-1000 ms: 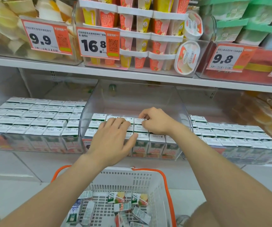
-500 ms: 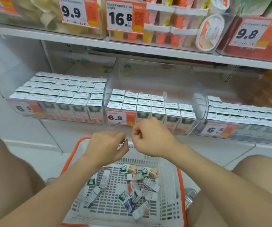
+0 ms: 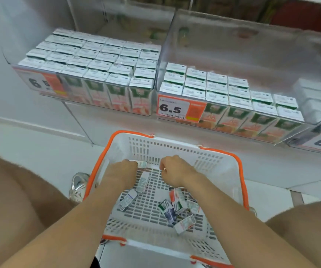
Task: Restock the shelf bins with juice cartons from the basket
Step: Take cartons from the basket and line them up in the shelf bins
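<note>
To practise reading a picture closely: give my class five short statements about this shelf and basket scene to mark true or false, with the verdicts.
1. The left hand and the right hand are both down inside the basket. True.
2. The middle bin is full to its back wall. False: only its front part holds shelved cartons; the space behind them holds none.
3. The left hand grips a carton. True.
4. The loose cartons in the basket stand upright in rows. False: they lie tumbled on its floor.
5. The middle bin's price tag reads 9.9. False: it reads 6.5.
</note>
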`<state>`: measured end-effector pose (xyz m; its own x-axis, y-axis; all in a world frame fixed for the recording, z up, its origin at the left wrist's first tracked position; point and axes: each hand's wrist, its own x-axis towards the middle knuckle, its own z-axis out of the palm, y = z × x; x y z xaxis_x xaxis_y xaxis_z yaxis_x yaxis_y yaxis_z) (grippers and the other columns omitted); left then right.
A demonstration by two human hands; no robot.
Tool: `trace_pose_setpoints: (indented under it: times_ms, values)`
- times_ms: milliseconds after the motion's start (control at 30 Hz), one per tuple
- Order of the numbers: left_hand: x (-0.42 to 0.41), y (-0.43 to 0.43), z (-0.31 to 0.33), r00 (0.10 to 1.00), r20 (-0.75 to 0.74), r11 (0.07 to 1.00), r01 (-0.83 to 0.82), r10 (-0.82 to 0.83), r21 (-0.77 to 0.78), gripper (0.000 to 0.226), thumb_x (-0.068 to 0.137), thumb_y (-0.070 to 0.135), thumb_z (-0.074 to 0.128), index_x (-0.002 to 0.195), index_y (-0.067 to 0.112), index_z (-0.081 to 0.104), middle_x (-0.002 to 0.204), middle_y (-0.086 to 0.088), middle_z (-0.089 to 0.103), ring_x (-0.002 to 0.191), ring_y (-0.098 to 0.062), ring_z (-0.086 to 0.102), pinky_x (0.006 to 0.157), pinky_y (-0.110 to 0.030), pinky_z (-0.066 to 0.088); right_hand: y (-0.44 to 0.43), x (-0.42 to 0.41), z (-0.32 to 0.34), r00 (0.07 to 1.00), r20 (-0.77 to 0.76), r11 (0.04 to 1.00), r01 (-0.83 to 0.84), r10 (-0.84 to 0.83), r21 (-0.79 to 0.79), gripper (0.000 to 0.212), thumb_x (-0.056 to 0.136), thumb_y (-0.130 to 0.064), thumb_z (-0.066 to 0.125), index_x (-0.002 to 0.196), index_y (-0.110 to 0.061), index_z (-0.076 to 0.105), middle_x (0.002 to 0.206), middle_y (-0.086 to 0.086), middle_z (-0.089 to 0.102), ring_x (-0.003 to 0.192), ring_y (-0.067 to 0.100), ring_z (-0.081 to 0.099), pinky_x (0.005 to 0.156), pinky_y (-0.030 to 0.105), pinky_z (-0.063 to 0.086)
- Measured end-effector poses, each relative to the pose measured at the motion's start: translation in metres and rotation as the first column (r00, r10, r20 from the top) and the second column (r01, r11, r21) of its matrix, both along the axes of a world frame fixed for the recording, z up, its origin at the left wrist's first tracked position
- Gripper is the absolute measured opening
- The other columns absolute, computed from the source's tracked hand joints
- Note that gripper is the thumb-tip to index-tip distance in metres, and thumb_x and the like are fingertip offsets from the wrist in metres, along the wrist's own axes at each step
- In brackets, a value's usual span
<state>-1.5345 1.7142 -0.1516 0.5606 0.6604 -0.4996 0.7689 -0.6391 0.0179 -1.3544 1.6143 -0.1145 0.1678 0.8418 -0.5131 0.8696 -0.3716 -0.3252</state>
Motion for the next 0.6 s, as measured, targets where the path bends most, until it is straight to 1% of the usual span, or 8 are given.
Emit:
trace_pose_setpoints:
  times_ms: [133, 200, 300, 367, 400, 467, 533, 600]
  values:
    - [-0.004, -0.008, -0.039, 0.994, -0.113, 0.991, -0.028, 0.013, -0.132, 0.018, 0.106, 0.018, 0.053, 0.123, 0.015, 0.052, 0.106, -0.005, 0.059, 0.098, -0.026, 0.061, 0.078, -0.031, 0.044, 0.0, -0.004, -0.049, 0.999, -0.043, 0.996, -0.024, 0.021, -0.085, 0.019, 0.102, -0.011, 0.048, 0.112, -0.006, 0.063, 0.112, 0.017, 0.063, 0.108, 0.033, 0.062, 0.091, 0.051, 0.056]
    - [-0.008, -0.016, -0.059, 0.991, -0.122, 0.977, -0.072, 0.048, -0.202, 0.013, 0.104, 0.024, 0.057, 0.112, 0.017, 0.051, 0.104, -0.006, 0.058, 0.097, -0.027, 0.061, 0.08, -0.035, 0.048, -0.002, -0.004, -0.069, 0.999, -0.031, 0.991, -0.039, 0.035, -0.129, 0.014, 0.105, -0.01, 0.047, 0.111, -0.01, 0.06, 0.107, 0.015, 0.061, 0.097, 0.035, 0.062, 0.087, 0.052, 0.056]
    - [-0.013, -0.028, -0.081, 0.986, -0.133, 0.965, -0.133, 0.104, -0.225, 0.026, 0.1, 0.025, 0.063, 0.123, 0.014, 0.057, 0.121, -0.01, 0.061, 0.111, -0.03, 0.066, 0.091, -0.041, 0.056, -0.011, 0.003, -0.093, 0.999, 0.047, 0.988, 0.013, -0.006, -0.154, 0.011, 0.101, -0.003, 0.052, 0.095, -0.012, 0.054, 0.094, 0.012, 0.058, 0.088, 0.033, 0.065, 0.071, 0.042, 0.053]
    - [-0.014, -0.034, -0.093, 0.985, -0.155, 0.984, -0.104, 0.081, -0.148, 0.035, 0.099, 0.024, 0.065, 0.131, 0.015, 0.053, 0.127, -0.008, 0.063, 0.114, -0.03, 0.067, 0.089, -0.04, 0.055, -0.022, 0.012, -0.107, 0.989, 0.086, 0.978, 0.134, -0.121, -0.161, 0.005, 0.098, -0.01, 0.062, 0.098, -0.012, 0.058, 0.095, 0.011, 0.061, 0.091, 0.031, 0.066, 0.068, 0.035, 0.046]
    - [-0.013, -0.037, -0.098, 0.984, -0.164, 0.991, -0.092, 0.074, -0.1, 0.04, 0.099, 0.024, 0.065, 0.134, 0.015, 0.049, 0.127, -0.008, 0.064, 0.113, -0.029, 0.069, 0.086, -0.039, 0.055, -0.028, 0.017, -0.113, 0.977, 0.094, 0.966, 0.205, -0.192, -0.16, 0.01, 0.097, -0.019, 0.068, 0.101, -0.013, 0.061, 0.096, 0.009, 0.064, 0.089, 0.029, 0.066, 0.068, 0.034, 0.045]
    - [-0.013, -0.04, -0.106, 0.981, -0.182, 0.996, -0.077, 0.069, -0.037, 0.046, 0.099, 0.022, 0.066, 0.139, 0.015, 0.044, 0.126, -0.006, 0.066, 0.109, -0.028, 0.071, 0.082, -0.037, 0.055, -0.04, 0.025, -0.125, 0.964, 0.074, 0.947, 0.265, -0.255, -0.18, 0.029, 0.095, -0.035, 0.074, 0.083, -0.014, 0.056, 0.081, 0.003, 0.061, 0.075, 0.022, 0.062, 0.066, 0.031, 0.046]
    - [-0.013, -0.042, -0.113, 0.98, -0.186, 0.996, -0.082, 0.076, -0.028, 0.049, 0.099, 0.017, 0.065, 0.142, 0.013, 0.041, 0.128, -0.006, 0.066, 0.109, -0.027, 0.071, 0.083, -0.038, 0.056, -0.048, 0.029, -0.131, 0.973, 0.034, 0.945, 0.231, -0.229, -0.231, 0.042, 0.096, -0.04, 0.072, 0.071, -0.02, 0.044, 0.07, -0.001, 0.05, 0.063, 0.016, 0.05, 0.059, 0.03, 0.042]
    - [-0.014, -0.044, -0.117, 0.981, -0.163, 0.993, -0.112, 0.103, -0.048, 0.053, 0.098, 0.013, 0.066, 0.144, 0.011, 0.04, 0.13, -0.008, 0.064, 0.111, -0.029, 0.07, 0.085, -0.039, 0.056, -0.052, 0.027, -0.131, 0.985, 0.026, 0.945, 0.17, -0.169, -0.279, 0.039, 0.097, -0.038, 0.07, 0.074, -0.019, 0.045, 0.073, 0.0, 0.051, 0.066, 0.017, 0.051, 0.055, 0.029, 0.037]
